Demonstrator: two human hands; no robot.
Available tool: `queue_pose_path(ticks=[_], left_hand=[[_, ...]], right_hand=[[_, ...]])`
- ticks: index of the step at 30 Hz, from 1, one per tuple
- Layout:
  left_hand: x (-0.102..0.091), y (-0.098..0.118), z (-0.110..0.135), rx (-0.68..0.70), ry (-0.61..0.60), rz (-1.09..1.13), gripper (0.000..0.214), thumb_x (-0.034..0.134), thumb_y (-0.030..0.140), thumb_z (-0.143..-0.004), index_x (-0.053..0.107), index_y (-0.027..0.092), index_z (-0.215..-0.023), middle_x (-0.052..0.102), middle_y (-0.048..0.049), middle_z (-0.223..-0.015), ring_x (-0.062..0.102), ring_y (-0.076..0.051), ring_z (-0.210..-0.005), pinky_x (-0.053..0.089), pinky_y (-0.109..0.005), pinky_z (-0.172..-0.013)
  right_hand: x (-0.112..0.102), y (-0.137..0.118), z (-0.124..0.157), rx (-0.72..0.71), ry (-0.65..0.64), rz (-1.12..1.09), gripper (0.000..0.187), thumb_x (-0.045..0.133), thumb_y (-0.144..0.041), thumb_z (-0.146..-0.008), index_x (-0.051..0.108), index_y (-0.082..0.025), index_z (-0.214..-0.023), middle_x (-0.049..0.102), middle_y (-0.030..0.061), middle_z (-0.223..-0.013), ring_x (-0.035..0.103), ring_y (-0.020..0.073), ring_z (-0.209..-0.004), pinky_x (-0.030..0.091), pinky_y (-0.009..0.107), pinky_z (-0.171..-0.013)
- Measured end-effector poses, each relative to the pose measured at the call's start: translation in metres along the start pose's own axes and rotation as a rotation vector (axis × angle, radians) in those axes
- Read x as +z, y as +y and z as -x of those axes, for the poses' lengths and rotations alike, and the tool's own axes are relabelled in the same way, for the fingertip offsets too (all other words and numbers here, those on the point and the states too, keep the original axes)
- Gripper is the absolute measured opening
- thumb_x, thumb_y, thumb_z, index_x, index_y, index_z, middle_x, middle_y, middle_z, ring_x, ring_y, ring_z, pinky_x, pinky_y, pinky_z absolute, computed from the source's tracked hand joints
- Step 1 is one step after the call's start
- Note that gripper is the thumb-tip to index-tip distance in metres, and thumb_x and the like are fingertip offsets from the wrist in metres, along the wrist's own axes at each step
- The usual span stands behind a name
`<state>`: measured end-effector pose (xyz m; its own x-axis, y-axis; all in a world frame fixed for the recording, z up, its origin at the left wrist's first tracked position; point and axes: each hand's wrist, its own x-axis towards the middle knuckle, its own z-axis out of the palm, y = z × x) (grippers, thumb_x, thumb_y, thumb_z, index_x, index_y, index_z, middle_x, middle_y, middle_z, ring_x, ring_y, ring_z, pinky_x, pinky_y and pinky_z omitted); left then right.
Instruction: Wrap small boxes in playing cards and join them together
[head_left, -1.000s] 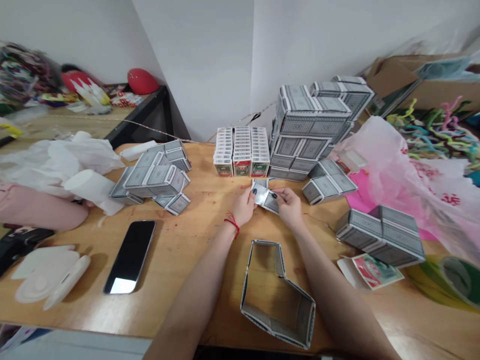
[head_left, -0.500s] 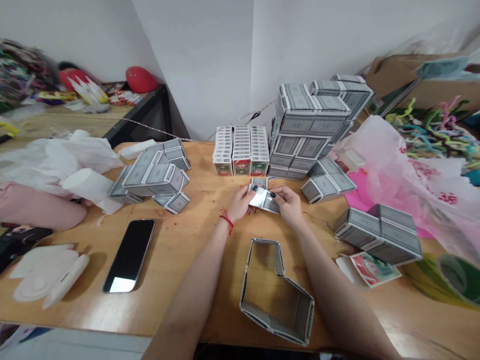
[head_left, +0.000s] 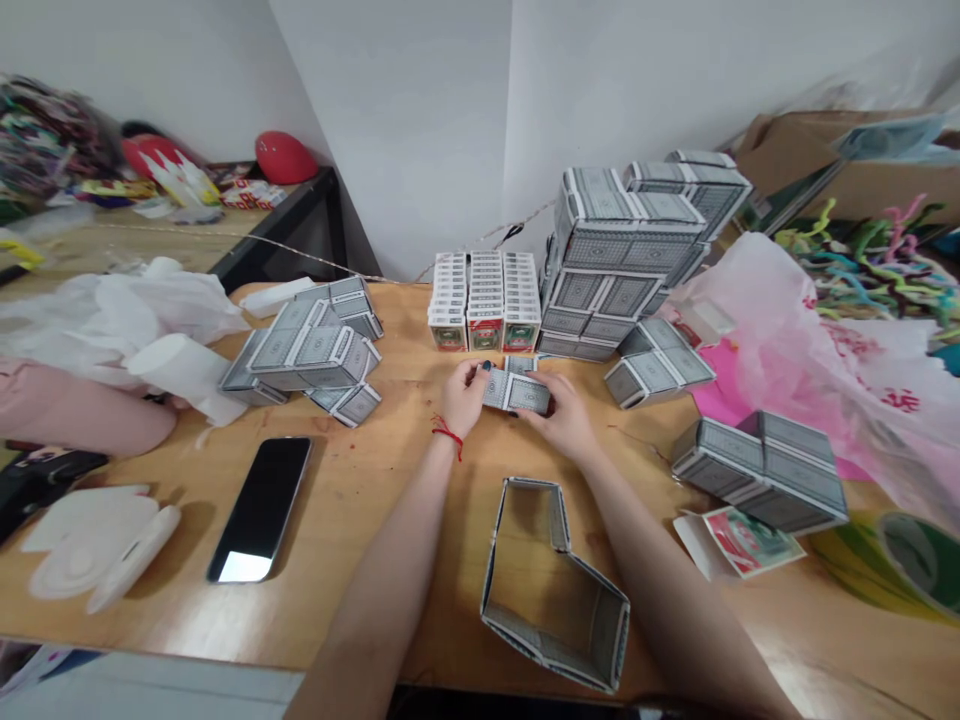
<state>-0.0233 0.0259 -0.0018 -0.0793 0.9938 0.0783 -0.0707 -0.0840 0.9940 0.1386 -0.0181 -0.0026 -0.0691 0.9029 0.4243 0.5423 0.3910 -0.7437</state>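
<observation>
My left hand (head_left: 460, 400) pinches the left end of a pair of grey-backed playing cards (head_left: 528, 394) joined end to end. My right hand (head_left: 564, 416) grips their right end, its thumb at the front edge. Behind the cards, another grey card-backed piece (head_left: 519, 364) shows partly; I cannot tell whether it is joined to them. Three upright rows of card packs (head_left: 484, 332) stand just past my hands. Nearer me, between my forearms, an angular open frame made of cards (head_left: 556, 658) stands on edge on the wooden table (head_left: 360, 540).
Tall stacked card blocks (head_left: 600, 270) rise at the back right, with more card blocks (head_left: 772, 470) at right and a pile (head_left: 307, 350) at left. A phone (head_left: 259, 510), white case (head_left: 105, 550), pink bottle (head_left: 82, 410), opened card box (head_left: 750, 540) and green tape roll (head_left: 885, 560) lie around.
The held cards have turned so that their patterned backs face up without the white glare. My left hand has shifted slightly left, and my right fingers have moved to the cards' right end.
</observation>
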Motion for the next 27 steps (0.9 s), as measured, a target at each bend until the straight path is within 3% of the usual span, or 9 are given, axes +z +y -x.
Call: queue_pose_path(ticks=[3,7,12,15,18,22,27], left_hand=[[-0.001,0.008,0.001,-0.053,0.027,0.087,0.009,0.056,0.022,-0.07,0.061,0.015,-0.069,0.061,-0.0011,-0.068,0.053,-0.011,-0.062,0.04,-0.021,-0.057],[0.002,0.013,0.004,-0.084,0.059,0.235,0.008,0.058,0.021,-0.067,0.063,0.014,-0.068,0.062,-0.0014,-0.069,0.055,-0.011,-0.063,0.041,-0.021,-0.058],[0.009,0.019,0.008,-0.199,-0.031,0.72,0.014,0.052,0.025,-0.073,0.06,0.014,-0.077,0.061,-0.0038,-0.075,0.06,-0.016,-0.076,0.045,-0.03,-0.074],[0.01,0.022,0.009,-0.321,0.033,0.921,0.016,0.048,0.025,-0.077,0.055,0.014,-0.067,0.057,-0.0015,-0.066,0.059,-0.013,-0.07,0.045,-0.03,-0.079],[0.008,0.022,0.007,-0.398,0.135,1.013,0.021,0.046,0.022,-0.078,0.049,0.015,-0.059,0.052,0.0015,-0.055,0.054,-0.008,-0.056,0.046,-0.027,-0.072],[0.008,0.021,0.004,-0.446,0.131,1.083,0.022,0.042,0.017,-0.079,0.046,0.015,-0.058,0.047,0.0028,-0.05,0.049,-0.008,-0.048,0.044,-0.024,-0.06],[0.009,0.019,0.004,-0.465,0.124,1.083,0.021,0.041,0.015,-0.079,0.045,0.015,-0.058,0.046,0.0031,-0.05,0.048,-0.007,-0.047,0.043,-0.022,-0.058]], right_hand=[[0.003,-0.007,0.003,-0.044,-0.025,0.041,0.058,0.069,-0.041,-0.061,0.049,-0.023,-0.113,0.052,0.0086,-0.107,0.05,0.0248,-0.101,0.041,0.041,-0.088],[0.006,-0.015,0.004,-0.045,-0.004,0.068,0.05,0.066,-0.038,-0.065,0.05,-0.023,-0.11,0.053,0.0079,-0.103,0.051,0.0239,-0.099,0.043,0.041,-0.087],[0.012,-0.021,0.005,-0.022,0.025,0.089,0.047,0.066,-0.037,-0.064,0.05,-0.022,-0.105,0.055,0.0078,-0.098,0.053,0.0238,-0.095,0.045,0.04,-0.084],[0.016,-0.024,0.008,-0.009,0.007,0.098,0.047,0.065,-0.039,-0.065,0.05,-0.022,-0.106,0.057,0.0077,-0.097,0.054,0.0238,-0.094,0.046,0.04,-0.083],[0.019,-0.027,0.009,-0.02,-0.023,0.097,0.047,0.064,-0.039,-0.065,0.05,-0.022,-0.106,0.058,0.0081,-0.098,0.056,0.0235,-0.094,0.046,0.039,-0.082],[0.019,-0.028,0.009,-0.031,-0.043,0.077,0.045,0.064,-0.039,-0.066,0.051,-0.022,-0.105,0.059,0.0076,-0.098,0.057,0.0228,-0.092,0.047,0.038,-0.081],[0.018,-0.026,0.009,-0.032,-0.046,0.059,0.045,0.065,-0.038,-0.064,0.052,-0.021,-0.104,0.06,0.0075,-0.097,0.058,0.0218,-0.09,0.047,0.036,-0.08]])
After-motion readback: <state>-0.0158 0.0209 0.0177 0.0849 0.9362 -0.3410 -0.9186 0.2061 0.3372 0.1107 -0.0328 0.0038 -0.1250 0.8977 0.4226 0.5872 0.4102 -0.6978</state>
